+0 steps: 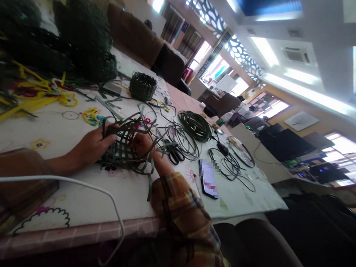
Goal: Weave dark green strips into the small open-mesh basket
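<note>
A partly woven basket [122,150] of flat dark green plastic strips is in front of me on the table, its loose strip ends sticking out on several sides. My left hand [97,145] grips its left edge, with the thumb on top of the weave. At the basket's right inner side is my right hand [145,146], fingers curled against the strips; what they pinch is partly hidden by the strips. One loose strip end [150,185] hangs below my right wrist. A black-handled pair of scissors [176,155] lies just right of my right hand.
Beyond are a coil of green strip [195,126], a small finished basket [142,86] and large dark green woven pieces [80,33]. Yellow strips [28,99] lie at left. A phone [208,179] rests at right. A white cable [68,178] crosses the near side.
</note>
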The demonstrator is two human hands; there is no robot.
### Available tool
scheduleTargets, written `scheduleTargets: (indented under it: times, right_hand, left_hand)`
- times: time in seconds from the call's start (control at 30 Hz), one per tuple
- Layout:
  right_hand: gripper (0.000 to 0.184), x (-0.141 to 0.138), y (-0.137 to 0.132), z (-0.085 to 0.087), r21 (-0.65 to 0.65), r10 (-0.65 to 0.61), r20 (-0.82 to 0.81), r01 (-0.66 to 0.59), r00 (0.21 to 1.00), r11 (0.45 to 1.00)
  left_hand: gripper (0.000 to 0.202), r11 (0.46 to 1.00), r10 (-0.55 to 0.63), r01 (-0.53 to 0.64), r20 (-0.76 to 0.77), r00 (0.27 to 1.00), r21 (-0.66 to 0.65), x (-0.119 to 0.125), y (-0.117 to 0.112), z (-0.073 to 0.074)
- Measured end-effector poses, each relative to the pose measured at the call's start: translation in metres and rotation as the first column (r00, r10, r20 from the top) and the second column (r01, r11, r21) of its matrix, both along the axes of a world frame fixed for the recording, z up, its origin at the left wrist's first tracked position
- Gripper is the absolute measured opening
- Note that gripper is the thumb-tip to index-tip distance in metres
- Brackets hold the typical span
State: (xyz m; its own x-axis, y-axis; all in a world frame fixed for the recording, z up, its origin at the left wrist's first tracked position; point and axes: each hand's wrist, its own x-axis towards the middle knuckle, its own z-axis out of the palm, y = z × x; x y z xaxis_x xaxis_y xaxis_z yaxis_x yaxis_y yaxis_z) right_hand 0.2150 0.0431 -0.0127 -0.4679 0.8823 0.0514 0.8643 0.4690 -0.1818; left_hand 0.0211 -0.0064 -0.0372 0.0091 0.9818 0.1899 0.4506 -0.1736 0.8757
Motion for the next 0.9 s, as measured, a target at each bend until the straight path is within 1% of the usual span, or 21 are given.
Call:
scheduleTargets:
  times: [0.13,0.17,0.23,0.33,0.43,0.5,0.6,0.67,0.73,0.8,0.9]
  right_hand:
    - [0.012,0.006,0.005,-0.002,-0.039,0.057,-0.032,-0.059,0.998,0.998]
    - [0.011,0.007,0.006,-0.002,-0.034,0.070,-0.035,-0.071,0.997,0.997]
    - [0.011,0.008,0.005,-0.005,0.016,0.090,-0.020,-0.090,0.996,0.996]
    - [0.019,0.007,0.004,-0.010,0.110,0.089,0.018,-0.090,0.996,0.990]
    - [0.033,0.003,0.002,-0.010,0.142,0.073,0.048,-0.079,0.996,0.987]
    - [0.037,0.001,0.001,-0.007,0.154,0.057,0.063,-0.066,0.996,0.986]
    - [0.025,0.000,-0.001,0.000,0.094,0.014,0.040,-0.018,0.999,0.995]
    - [0.024,-0.001,-0.002,0.002,0.036,-0.034,0.003,0.034,0.999,0.999]
    - [0.025,-0.004,-0.003,0.000,0.016,-0.103,-0.058,0.104,0.993,0.994]
    - [0.022,-0.008,-0.005,-0.005,0.017,-0.171,-0.114,0.174,0.979,0.985]
    - [0.019,-0.013,-0.007,-0.011,0.024,-0.223,-0.147,0.229,0.964,0.973]
  left_hand:
    - [0.060,1.000,-0.004,0.004,-0.002,1.000,-0.004,0.000,0.000,-0.001]
    - [0.060,1.000,0.001,-0.001,-0.007,1.000,-0.002,0.000,0.000,-0.001]
    - [0.060,1.000,0.005,-0.005,-0.014,1.000,-0.011,0.001,-0.001,0.000]
    - [0.061,1.000,0.001,-0.001,-0.009,1.000,-0.012,0.001,-0.001,0.001]
    - [0.059,1.000,-0.006,0.006,-0.010,1.000,0.016,0.001,0.000,0.000]
    - [0.057,1.000,-0.004,0.005,-0.016,1.000,0.025,0.000,0.001,-0.001]
    - [0.058,1.000,-0.002,0.002,-0.008,1.000,0.013,0.000,0.001,-0.001]
    - [0.058,1.000,-0.006,0.006,-0.010,1.000,0.004,0.000,0.001,-0.001]
    - [0.058,1.000,-0.013,0.013,-0.017,1.000,0.000,0.000,0.001,0.000]
    - [0.058,1.000,-0.016,0.016,-0.021,1.000,0.001,0.000,0.000,0.001]
    - [0.059,1.000,-0.013,0.014,-0.033,0.999,0.002,0.001,-0.001,0.003]
